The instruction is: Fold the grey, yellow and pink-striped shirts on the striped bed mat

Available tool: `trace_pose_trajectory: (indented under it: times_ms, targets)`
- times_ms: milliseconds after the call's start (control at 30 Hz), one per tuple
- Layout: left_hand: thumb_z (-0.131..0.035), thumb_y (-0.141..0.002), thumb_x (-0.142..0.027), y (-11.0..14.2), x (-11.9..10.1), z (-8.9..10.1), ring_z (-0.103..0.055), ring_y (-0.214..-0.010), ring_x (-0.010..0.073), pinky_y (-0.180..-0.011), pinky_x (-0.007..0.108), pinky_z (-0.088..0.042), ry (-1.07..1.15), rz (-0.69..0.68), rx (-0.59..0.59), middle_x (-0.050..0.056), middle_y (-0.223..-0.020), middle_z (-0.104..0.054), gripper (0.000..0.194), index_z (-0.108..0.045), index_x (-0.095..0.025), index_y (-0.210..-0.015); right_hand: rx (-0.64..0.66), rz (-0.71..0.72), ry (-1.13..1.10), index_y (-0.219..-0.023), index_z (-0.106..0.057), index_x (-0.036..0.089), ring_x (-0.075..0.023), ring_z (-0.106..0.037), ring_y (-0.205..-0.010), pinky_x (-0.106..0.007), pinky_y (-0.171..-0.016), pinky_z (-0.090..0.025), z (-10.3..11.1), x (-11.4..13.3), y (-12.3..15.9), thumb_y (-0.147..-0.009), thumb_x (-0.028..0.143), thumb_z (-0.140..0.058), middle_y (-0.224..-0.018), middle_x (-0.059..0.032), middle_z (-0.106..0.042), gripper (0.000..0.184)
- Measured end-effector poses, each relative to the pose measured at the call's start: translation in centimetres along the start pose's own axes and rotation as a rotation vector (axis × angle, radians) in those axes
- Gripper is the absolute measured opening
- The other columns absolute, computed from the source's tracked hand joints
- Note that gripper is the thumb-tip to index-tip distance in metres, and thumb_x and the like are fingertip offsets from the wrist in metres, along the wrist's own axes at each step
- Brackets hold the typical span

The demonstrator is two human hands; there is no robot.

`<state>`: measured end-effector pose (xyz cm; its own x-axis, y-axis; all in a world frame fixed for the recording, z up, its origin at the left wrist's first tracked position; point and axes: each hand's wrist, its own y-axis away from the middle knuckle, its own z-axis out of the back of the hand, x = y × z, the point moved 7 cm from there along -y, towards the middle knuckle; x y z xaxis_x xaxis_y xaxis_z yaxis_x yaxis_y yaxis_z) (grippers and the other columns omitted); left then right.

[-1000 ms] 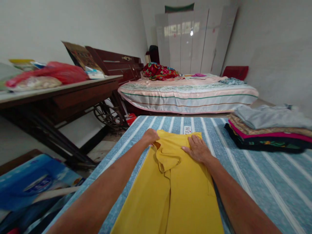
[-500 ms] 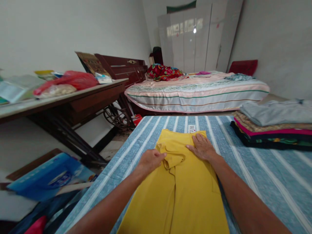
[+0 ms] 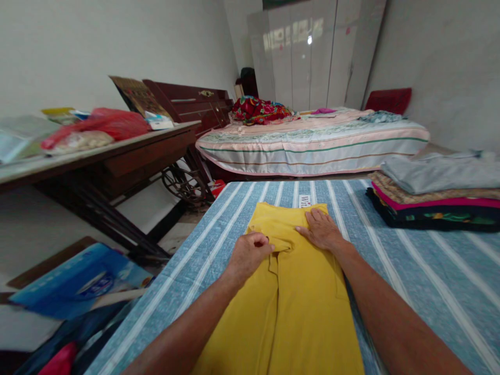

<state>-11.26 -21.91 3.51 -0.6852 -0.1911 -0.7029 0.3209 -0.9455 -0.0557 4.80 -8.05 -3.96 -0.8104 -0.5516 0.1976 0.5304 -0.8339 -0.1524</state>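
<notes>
A yellow garment (image 3: 297, 307) lies folded lengthwise on a blue sheet with white stripes (image 3: 410, 281). My left hand (image 3: 248, 255) rests on its left side with the fingers curled round a small folded flap of the yellow cloth. My right hand (image 3: 321, 229) lies flat on the garment's far right part, fingers stretched out and pressing the cloth down. Both forearms reach in from the bottom of the view.
A stack of folded clothes (image 3: 433, 200) sits at the right on the striped sheet. A dark wooden table (image 3: 117, 156) with bags stands at the left. Beyond is a bed (image 3: 312, 143) with a red floral bundle, then a white wardrobe (image 3: 312, 57). A blue package (image 3: 78, 281) lies on the floor at left.
My left hand has drawn back from the garment's far left corner toward me, pulling the small flap along. My right hand has stayed flat on the cloth.
</notes>
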Motion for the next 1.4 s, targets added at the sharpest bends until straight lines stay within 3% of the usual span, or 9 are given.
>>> trace_pose_trajectory:
  times_ms: [167,367,567,733,867,933,1133,1300,1400]
  targets:
    - [-0.055,-0.066,-0.028,0.5,-0.9,0.8,-0.040,-0.054,0.0081,-0.052,0.020,-0.031,0.024,-0.049,0.005,-0.006,-0.054,-0.045,0.018,-0.049,-0.018,-0.053,-0.017,0.009,0.010,-0.125,-0.046,0.012,-0.0295,-0.035,-0.124,-0.040,-0.099,-0.026,0.2,0.0,0.0,-0.090,0.063,-0.030,-0.131,-0.0173,-0.043,0.064]
    - [-0.055,-0.066,-0.028,2.5,1.1,-0.5,-0.032,-0.048,0.0068,-0.046,0.019,-0.025,0.021,-0.049,0.121,-0.007,-0.051,-0.037,0.015,-0.048,-0.019,-0.057,0.008,0.001,-0.021,-0.125,-0.045,0.011,-0.0289,-0.034,-0.124,-0.041,-0.099,-0.025,0.2,0.0,0.0,-0.090,0.062,-0.032,-0.132,-0.0183,-0.042,0.064]
    - [-0.052,-0.071,-0.027,3.3,1.4,-0.9,-0.046,-0.057,0.0084,-0.056,0.020,-0.035,0.101,-0.115,0.040,-0.005,-0.063,-0.051,0.008,-0.053,-0.019,-0.072,0.011,-0.006,0.007,-0.129,-0.043,0.010,-0.0301,-0.031,-0.128,-0.041,-0.101,-0.024,0.1,0.0,0.0,-0.090,0.062,-0.029,-0.137,-0.0190,-0.038,0.067]
    - [-0.053,-0.069,-0.025,2.9,1.9,-1.3,-0.042,-0.052,0.0083,-0.053,0.020,-0.032,0.273,-0.050,0.064,-0.008,-0.057,-0.047,0.035,-0.055,-0.018,-0.103,0.001,0.006,0.021,-0.127,-0.045,0.010,-0.0302,-0.034,-0.126,-0.041,-0.100,-0.026,-0.1,-0.1,-0.1,-0.090,0.063,-0.029,-0.135,-0.0182,-0.041,0.067]
    - [-0.052,-0.070,-0.026,2.9,3.1,-0.9,-0.039,-0.051,0.0085,-0.050,0.021,-0.032,0.436,0.070,0.017,-0.007,-0.058,-0.042,0.042,-0.057,-0.014,-0.110,0.003,0.013,0.021,-0.128,-0.045,0.010,-0.0308,-0.034,-0.126,-0.041,-0.100,-0.027,-0.2,-0.2,-0.2,-0.089,0.065,-0.028,-0.134,-0.0185,-0.041,0.069]
    - [-0.052,-0.072,-0.024,3.2,2.8,-0.6,-0.043,-0.055,0.0096,-0.054,0.022,-0.037,0.321,-0.007,0.013,-0.004,-0.064,-0.048,0.045,-0.057,-0.015,-0.116,0.003,0.011,0.025,-0.129,-0.044,0.010,-0.0309,-0.033,-0.127,-0.042,-0.101,-0.027,-0.2,-0.2,-0.2,-0.089,0.065,-0.027,-0.136,-0.0189,-0.040,0.070]
    - [-0.047,-0.078,-0.011,5.0,0.1,-1.3,-0.052,-0.081,0.0161,-0.076,0.030,-0.044,-0.286,-0.505,0.050,0.003,-0.086,-0.060,0.053,-0.049,-0.022,-0.129,0.026,0.006,0.034,-0.132,-0.042,0.009,-0.0310,-0.030,-0.130,-0.042,-0.103,-0.025,-0.4,-0.3,-0.2,-0.089,0.065,-0.026,-0.139,-0.0189,-0.037,0.073]
    - [-0.047,-0.081,-0.011,5.8,-1.5,-1.8,-0.049,-0.077,0.0195,-0.069,0.033,-0.044,-0.654,-0.633,0.003,0.004,-0.079,-0.058,0.022,-0.063,-0.020,-0.095,0.030,0.007,0.020,-0.131,-0.042,0.008,-0.0312,-0.031,-0.129,-0.042,-0.103,-0.025,-0.4,-0.3,-0.3,-0.089,0.065,-0.026,-0.139,-0.0193,-0.037,0.073]
    - [-0.046,-0.083,-0.011,6.1,-2.4,-1.3,-0.049,-0.080,0.0203,-0.071,0.034,-0.045,-0.717,-0.639,-0.106,0.006,-0.084,-0.058,0.016,-0.059,-0.018,-0.076,0.017,0.013,0.017,-0.131,-0.042,0.009,-0.0308,-0.031,-0.128,-0.042,-0.103,-0.025,-0.3,-0.3,-0.3,-0.089,0.065,-0.027,-0.138,-0.0193,-0.038,0.071]
